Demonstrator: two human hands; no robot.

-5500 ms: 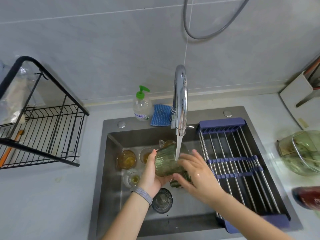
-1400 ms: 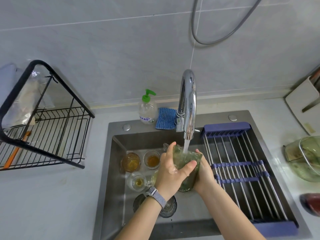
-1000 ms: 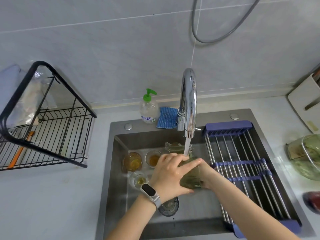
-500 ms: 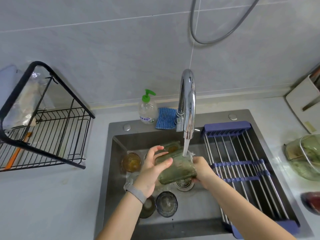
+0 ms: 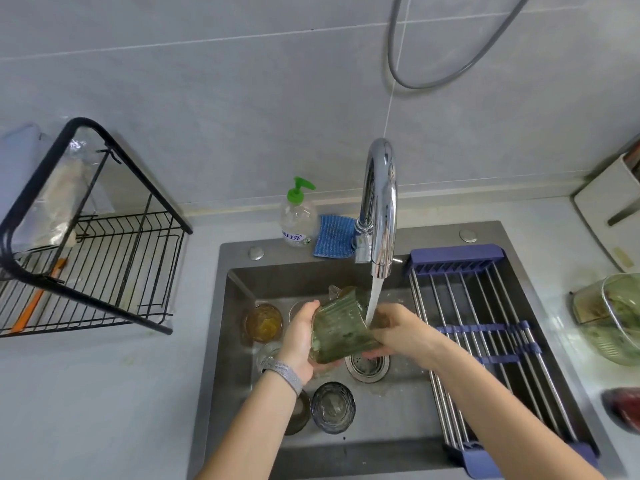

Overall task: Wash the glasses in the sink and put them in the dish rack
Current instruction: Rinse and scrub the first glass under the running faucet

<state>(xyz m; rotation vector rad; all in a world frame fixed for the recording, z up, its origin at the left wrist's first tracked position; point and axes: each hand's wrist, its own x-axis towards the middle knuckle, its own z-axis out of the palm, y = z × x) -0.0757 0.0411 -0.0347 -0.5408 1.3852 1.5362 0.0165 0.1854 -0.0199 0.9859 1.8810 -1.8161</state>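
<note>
Both hands grip the green glass [image 5: 341, 329], tilted on its side over the sink [image 5: 221, 341]: left hand [image 5: 299, 339] cups the base end, right hand [image 5: 403, 329] pinches the rim end. Tap [image 5: 379, 206] stream hits the rim. Rack [image 5: 93, 271] sits far left on the counter.

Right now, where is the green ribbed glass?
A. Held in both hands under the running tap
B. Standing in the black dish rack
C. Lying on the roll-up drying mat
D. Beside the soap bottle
A: the left hand and right hand hold the green ribbed glass tilted under the faucet stream.
</note>
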